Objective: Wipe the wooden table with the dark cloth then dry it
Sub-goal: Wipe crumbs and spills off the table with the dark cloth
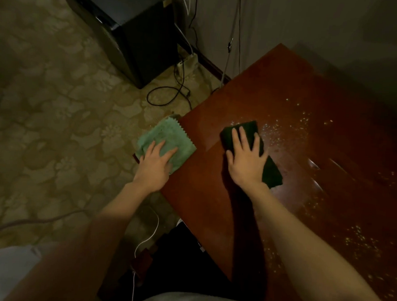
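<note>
The reddish wooden table (308, 137) fills the right half of the view, its surface speckled with small bright droplets. A dark cloth (244, 129) lies on the table's left part, and my right hand (246, 159) presses flat on it with fingers spread. A light green cloth (168, 135) sits just off the table's left edge, on something I cannot make out. My left hand (155, 166) rests on the green cloth with straight fingers.
A black box-like unit (134, 32) stands on the patterned floor (45, 107) at the back. Cables (170, 96) and a power strip (188, 62) lie by the wall. A white cord (147, 237) runs near the dark space under the table's near corner.
</note>
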